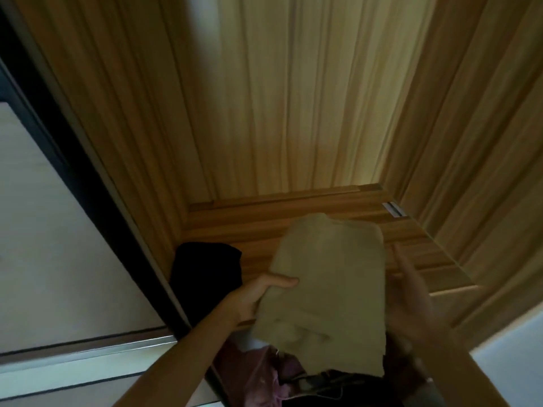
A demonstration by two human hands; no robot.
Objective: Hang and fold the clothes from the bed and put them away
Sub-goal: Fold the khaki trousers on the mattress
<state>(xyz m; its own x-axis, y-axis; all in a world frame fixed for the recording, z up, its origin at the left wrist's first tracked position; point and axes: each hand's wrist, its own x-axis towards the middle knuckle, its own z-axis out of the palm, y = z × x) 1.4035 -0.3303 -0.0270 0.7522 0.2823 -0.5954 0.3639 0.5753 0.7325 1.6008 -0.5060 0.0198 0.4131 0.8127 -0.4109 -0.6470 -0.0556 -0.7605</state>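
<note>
The folded beige garment (pixel 329 286) is held above the front half of the wardrobe shelf (pixel 293 218), its far end over the boards and its near end hanging past the shelf's front edge. The left hand (pixel 258 298) pinches its left edge, thumb on top and fingers underneath. The right hand (pixel 417 301) is blurred at the garment's right side with its fingers stretched out (whether it touches the cloth I cannot tell).

The main risk I see is the fold coming undone. The near end already droops, and with only one sure grip, the layers could slide apart as the garment goes down onto the shelf. If it is let go too near the shelf's front edge, it could tip off onto the pinkish clothes (pixel 255 374) below the shelf.

A black garment (pixel 205 268) lies in the shelf's left corner. Setting the beige one down too far left would overlap or rumple it.

At the shelf's right rear sits a small metal fitting (pixel 395 209), which might snag the cloth if it is pushed deep that way. The sliding door (pixel 44 230) stands left of the shelf, well clear of the hands.
</note>
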